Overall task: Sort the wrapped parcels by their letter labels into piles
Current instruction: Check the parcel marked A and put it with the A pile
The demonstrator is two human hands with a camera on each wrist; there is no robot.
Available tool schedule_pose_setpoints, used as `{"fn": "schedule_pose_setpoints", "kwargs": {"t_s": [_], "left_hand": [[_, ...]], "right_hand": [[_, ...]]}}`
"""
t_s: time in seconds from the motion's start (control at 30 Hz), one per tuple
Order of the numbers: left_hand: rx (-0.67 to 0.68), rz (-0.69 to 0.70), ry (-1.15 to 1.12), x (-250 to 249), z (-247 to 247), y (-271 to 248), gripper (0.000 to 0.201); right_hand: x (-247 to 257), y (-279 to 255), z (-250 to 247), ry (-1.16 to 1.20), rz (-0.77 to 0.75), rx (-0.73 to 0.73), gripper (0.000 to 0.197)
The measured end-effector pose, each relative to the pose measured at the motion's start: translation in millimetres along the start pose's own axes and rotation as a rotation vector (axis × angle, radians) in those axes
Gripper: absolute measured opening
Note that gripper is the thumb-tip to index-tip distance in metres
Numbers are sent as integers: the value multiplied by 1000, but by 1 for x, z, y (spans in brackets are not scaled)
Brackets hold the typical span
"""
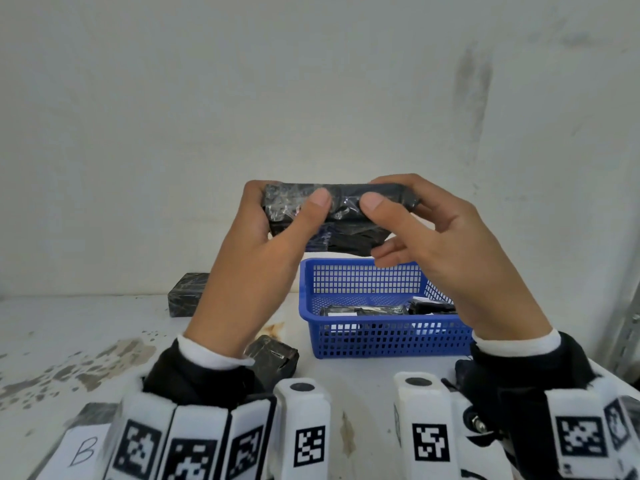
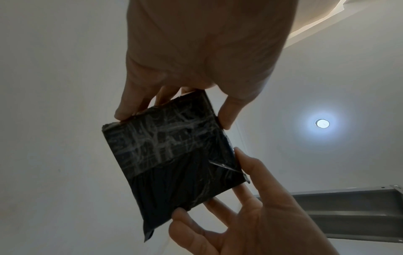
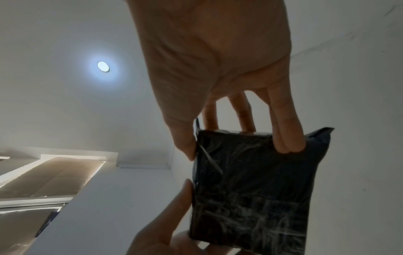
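A black wrapped parcel (image 1: 341, 211) is held up in the air above the blue basket (image 1: 388, 337), between both hands. My left hand (image 1: 277, 216) grips its left end, thumb on the near face. My right hand (image 1: 391, 209) pinches its right end with thumb and fingers. No letter label shows on the faces in view. The wrist views show the same parcel (image 2: 174, 163) (image 3: 250, 186) from below, with shiny tape across it. More black parcels (image 1: 367, 311) lie in the basket. A parcel with a white "B" label (image 1: 85, 445) lies at the near left.
A black parcel (image 1: 187, 294) sits on the white table (image 1: 86, 334) against the back wall, left of the basket. Another black parcel (image 1: 275, 355) lies near my left wrist. A grey metal rack post (image 1: 623, 327) stands at the right edge.
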State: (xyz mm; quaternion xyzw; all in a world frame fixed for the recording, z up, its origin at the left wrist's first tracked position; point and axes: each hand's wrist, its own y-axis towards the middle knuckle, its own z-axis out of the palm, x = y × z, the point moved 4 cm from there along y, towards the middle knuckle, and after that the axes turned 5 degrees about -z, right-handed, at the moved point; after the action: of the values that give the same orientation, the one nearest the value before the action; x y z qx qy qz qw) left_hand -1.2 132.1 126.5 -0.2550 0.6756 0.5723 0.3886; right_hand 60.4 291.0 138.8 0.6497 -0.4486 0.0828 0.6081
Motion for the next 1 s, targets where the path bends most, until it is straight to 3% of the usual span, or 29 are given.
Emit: {"fn": "schedule_pose_setpoints", "kwargs": {"t_s": [0.1,0.2,0.43,0.57,0.63,0.73,0.87,1.0], "left_hand": [[-12,-2,36,-2,2,-1,46],[-3,-31,63,0,3,-2,50],[-40,-97,-82,2,2,1,25],[-44,-151,-174,6,-2,4,81],[22,-145,-170,4,-3,5,81],[54,-148,-194,3,-8,5,76],[110,-100,-177,0,-6,3,54],[100,-82,-158,3,-2,3,64]], "right_hand": [[2,0,1,-7,-25,-16,31],[3,0,0,-25,-42,-27,18],[3,-1,-2,-59,-33,-36,12],[6,-2,-3,21,-51,-61,63],[1,-1,-3,72,11,-53,80],[-8,2,-1,99,70,-22,89],[-10,3,0,93,71,-13,84],[-9,3,1,64,54,-30,83]]}}
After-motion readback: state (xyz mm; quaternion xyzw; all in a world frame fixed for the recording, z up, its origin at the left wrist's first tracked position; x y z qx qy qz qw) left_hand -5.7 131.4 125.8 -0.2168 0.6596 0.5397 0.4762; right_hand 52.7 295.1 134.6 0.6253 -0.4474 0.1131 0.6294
